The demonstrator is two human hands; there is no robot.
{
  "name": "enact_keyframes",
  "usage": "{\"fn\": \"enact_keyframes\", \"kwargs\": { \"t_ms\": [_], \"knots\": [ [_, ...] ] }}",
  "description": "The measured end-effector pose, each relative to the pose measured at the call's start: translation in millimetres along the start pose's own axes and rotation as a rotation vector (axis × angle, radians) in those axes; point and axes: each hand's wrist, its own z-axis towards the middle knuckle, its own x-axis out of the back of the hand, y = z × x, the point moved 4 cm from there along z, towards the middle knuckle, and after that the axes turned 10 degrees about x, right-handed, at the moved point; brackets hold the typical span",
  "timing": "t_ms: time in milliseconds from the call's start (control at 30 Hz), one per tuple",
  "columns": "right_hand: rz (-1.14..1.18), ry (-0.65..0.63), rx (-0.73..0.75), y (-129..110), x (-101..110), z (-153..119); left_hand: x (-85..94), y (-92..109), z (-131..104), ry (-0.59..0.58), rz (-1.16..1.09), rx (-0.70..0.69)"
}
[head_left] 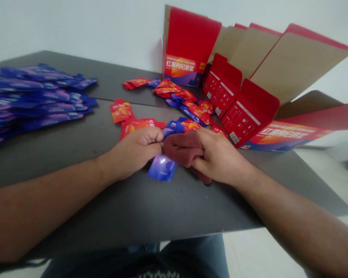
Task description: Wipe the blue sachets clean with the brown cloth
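The blue sachet [162, 168] is centred in my head view, on or just above the near half of the bench [133, 216]; its middle is hidden, so I can't tell if it's lifted. My left hand [136, 144] has its fingers curled tight, and the grip looks closed in a thumb pinch on the sachet's left edge. In my right hand [220, 150], the grip is closed on a bunched brown cloth [181, 148], which covers part of the sachet from the right.

That pinch looks narrow to me: if the cloth drags hard, the slick film could slide out or crease. The cloth also blocks my sight of the contact, so pressing too firmly could go unnoticed. Red sachets [121, 112] lie just beyond the left hand, and a wide sweep could push them around. Farther off, a mixed pile of red and blue sachets [165, 88] sits close to the open boxes [249, 112] on the right; an elbow or cloth end catching a flap could shift those. The stack of blue sachets [40, 96] at far left is well apart, though its layers might slide if bumped.
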Motion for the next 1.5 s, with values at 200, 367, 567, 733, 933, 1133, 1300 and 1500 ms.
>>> {"fn": "enact_keyframes", "kwargs": {
  "t_ms": [200, 367, 567, 733, 933, 1133, 1300, 1500],
  "knots": [
    [-0.024, 0.03, -0.072, 3, 2, 0, 0.5, -4, 1, -0.012, -0.06, -0.006],
    [0.001, -0.024, -0.018, -1, -1, 0, 1.3, -5, -1, -0.02, -0.027, 0.009],
    [-0.027, 0.042, -0.096, 3, 4, 0, 1.0, 2, -4, 0.0, 0.003, -0.03],
    [0.001, 0.033, -0.089, 5, 5, 1, -0.2, 10, -7, -0.04, 0.071, -0.032],
    [-0.051, 0.054, -0.152, 7, 7, 1, 0.6, 9, -6, -0.039, 0.092, -0.044],
    [-0.007, 0.003, -0.05, 4, 4, 1, -1.0, 11, -6, -0.085, 0.094, -0.028],
    [-0.041, 0.029, -0.189, 9, 7, 2, 1.7, 8, -3, -0.034, 0.092, -0.07],
    [0.005, -0.021, -0.099, 2, 6, 3, -0.9, 10, -6, -0.079, 0.093, -0.035]
  ]
}}
